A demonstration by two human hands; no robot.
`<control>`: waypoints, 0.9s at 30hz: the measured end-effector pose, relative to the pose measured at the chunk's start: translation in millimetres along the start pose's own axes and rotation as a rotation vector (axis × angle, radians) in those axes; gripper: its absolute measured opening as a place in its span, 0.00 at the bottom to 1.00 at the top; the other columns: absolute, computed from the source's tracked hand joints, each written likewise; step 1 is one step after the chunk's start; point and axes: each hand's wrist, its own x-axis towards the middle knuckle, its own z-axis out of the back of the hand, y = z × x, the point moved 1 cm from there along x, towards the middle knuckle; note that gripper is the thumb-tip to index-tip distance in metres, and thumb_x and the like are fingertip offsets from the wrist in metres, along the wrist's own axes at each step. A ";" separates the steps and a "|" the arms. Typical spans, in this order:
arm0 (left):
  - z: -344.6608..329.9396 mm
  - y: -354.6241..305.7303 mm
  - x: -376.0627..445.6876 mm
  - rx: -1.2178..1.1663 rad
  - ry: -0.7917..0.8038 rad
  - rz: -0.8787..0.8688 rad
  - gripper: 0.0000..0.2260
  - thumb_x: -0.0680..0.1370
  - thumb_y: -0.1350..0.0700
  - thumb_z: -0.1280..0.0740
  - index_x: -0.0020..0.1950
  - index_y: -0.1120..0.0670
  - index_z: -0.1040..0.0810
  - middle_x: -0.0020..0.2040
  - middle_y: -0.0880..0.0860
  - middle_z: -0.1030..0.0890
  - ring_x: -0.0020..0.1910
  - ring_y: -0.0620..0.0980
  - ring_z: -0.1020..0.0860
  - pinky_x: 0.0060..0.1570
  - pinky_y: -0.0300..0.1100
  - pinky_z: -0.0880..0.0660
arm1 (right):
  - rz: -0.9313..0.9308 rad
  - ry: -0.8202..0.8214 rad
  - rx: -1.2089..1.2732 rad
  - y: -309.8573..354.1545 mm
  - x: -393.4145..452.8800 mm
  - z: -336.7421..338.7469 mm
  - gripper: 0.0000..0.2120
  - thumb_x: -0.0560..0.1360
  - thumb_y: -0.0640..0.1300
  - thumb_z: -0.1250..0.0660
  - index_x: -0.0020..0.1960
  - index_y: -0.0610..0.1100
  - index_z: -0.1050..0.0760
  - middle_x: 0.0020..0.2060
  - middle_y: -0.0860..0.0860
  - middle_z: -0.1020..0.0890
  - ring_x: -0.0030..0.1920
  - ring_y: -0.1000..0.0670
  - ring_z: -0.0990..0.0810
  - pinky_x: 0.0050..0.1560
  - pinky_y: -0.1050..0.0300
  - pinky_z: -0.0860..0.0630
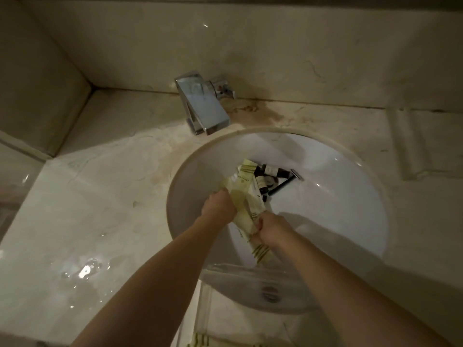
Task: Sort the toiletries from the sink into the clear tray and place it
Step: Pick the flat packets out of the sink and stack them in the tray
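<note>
Both hands are down in the white round sink (338, 196). My left hand (219, 205) and my right hand (271, 230) are closed on a bunch of pale green toiletry packets (244, 202), held between them. Behind the packets, at the sink's bottom, lie small dark bottles (271, 171) and a black-handled razor (285, 182). A clear tray (240, 281) rests over the sink's near rim, below my hands, and the drain shows through it.
A chrome faucet (203, 106) stands on the marble counter behind the sink. Water puddles lie on the counter (85, 271) at the left. Walls close in at the back and left. A striped green packet (203, 340) shows at the bottom edge.
</note>
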 end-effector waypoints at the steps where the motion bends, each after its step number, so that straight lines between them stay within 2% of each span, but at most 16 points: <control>1: -0.2 -0.8 -1.8 -0.056 0.002 0.015 0.19 0.73 0.58 0.33 0.62 0.58 0.31 0.58 0.60 0.24 0.57 0.61 0.24 0.55 0.53 0.24 | 0.005 0.019 -0.008 1.8 -1.1 -0.6 0.23 0.70 0.48 0.28 0.60 0.44 0.31 0.57 0.44 0.23 0.56 0.43 0.22 0.54 0.50 0.24; 3: 1.5 -1.9 -5.2 -0.185 0.004 0.037 0.19 0.72 0.59 0.33 0.62 0.57 0.33 0.56 0.60 0.24 0.54 0.61 0.22 0.51 0.50 0.23 | 0.012 -0.004 -0.094 8.6 -3.1 -2.8 0.34 0.67 0.53 0.25 0.66 0.44 0.36 0.60 0.44 0.24 0.59 0.42 0.23 0.53 0.50 0.26; 5: 5.7 -3.1 -6.4 -0.287 0.014 0.042 0.18 0.73 0.61 0.33 0.61 0.56 0.30 0.55 0.59 0.24 0.52 0.58 0.22 0.48 0.46 0.23 | 0.014 -0.066 -0.181 13.8 -2.6 -5.4 0.35 0.68 0.56 0.26 0.67 0.44 0.37 0.60 0.46 0.23 0.59 0.43 0.23 0.50 0.52 0.28; 8: 13.7 -6.0 -12.1 -0.428 0.021 0.024 0.11 0.74 0.63 0.36 0.55 0.56 0.23 0.48 0.56 0.23 0.45 0.54 0.24 0.42 0.42 0.27 | 0.024 -0.074 -0.321 15.6 -1.5 -5.9 0.30 0.71 0.54 0.29 0.67 0.44 0.34 0.59 0.46 0.23 0.59 0.44 0.22 0.48 0.53 0.29; 10: 18.4 -10.1 -19.3 -0.505 0.017 0.009 0.08 0.74 0.65 0.37 0.49 0.55 0.23 0.42 0.55 0.24 0.42 0.54 0.25 0.40 0.42 0.28 | 0.022 -0.029 -0.359 14.1 0.3 -6.4 0.26 0.74 0.50 0.33 0.68 0.43 0.33 0.60 0.45 0.23 0.59 0.44 0.22 0.50 0.53 0.27; 14: 27.9 -5.4 -38.2 -0.666 0.059 -0.011 0.06 0.75 0.65 0.37 0.49 0.57 0.24 0.35 0.52 0.26 0.33 0.49 0.27 0.29 0.38 0.30 | 0.036 -0.003 -0.310 11.9 -3.3 -0.5 0.19 0.76 0.46 0.37 0.66 0.45 0.29 0.60 0.45 0.21 0.57 0.44 0.22 0.53 0.53 0.26; 16: 34.1 -0.4 -50.4 -0.740 0.108 -0.033 0.08 0.73 0.67 0.34 0.50 0.58 0.26 0.38 0.54 0.24 0.33 0.49 0.25 0.28 0.38 0.27 | 0.079 0.011 -0.183 10.4 -8.1 8.3 0.16 0.75 0.44 0.36 0.62 0.44 0.27 0.58 0.45 0.20 0.55 0.44 0.21 0.53 0.53 0.24; 20: 44.4 6.7 -76.0 -0.973 0.163 -0.096 0.19 0.71 0.73 0.33 0.57 0.56 0.27 0.49 0.55 0.22 0.47 0.54 0.21 0.42 0.47 0.20 | 0.183 -0.042 0.340 9.3 -36.4 36.5 0.18 0.74 0.37 0.36 0.63 0.46 0.28 0.55 0.47 0.20 0.54 0.46 0.21 0.52 0.54 0.24; 23: 52.5 7.1 -96.9 -1.102 0.165 -0.123 0.21 0.70 0.75 0.34 0.59 0.57 0.26 0.51 0.56 0.21 0.53 0.58 0.21 0.53 0.55 0.21 | 0.221 -0.070 0.595 11.3 -69.9 52.1 0.21 0.74 0.36 0.35 0.66 0.45 0.30 0.56 0.46 0.20 0.55 0.46 0.21 0.55 0.49 0.23; 25: 57.5 4.8 -112.6 -1.149 0.186 -0.154 0.21 0.71 0.74 0.34 0.60 0.58 0.27 0.52 0.57 0.21 0.53 0.58 0.20 0.52 0.54 0.21 | 0.240 -0.103 0.782 12.9 -93.0 57.7 0.22 0.75 0.35 0.36 0.68 0.43 0.32 0.57 0.44 0.20 0.55 0.44 0.21 0.56 0.46 0.23; 27: 62.5 1.6 -127.7 -1.200 0.217 -0.170 0.17 0.73 0.71 0.34 0.60 0.59 0.26 0.50 0.56 0.20 0.48 0.56 0.19 0.47 0.49 0.20 | 0.264 -0.145 0.978 14.2 -112.9 62.7 0.19 0.76 0.33 0.38 0.67 0.40 0.30 0.52 0.45 0.19 0.52 0.46 0.20 0.51 0.48 0.22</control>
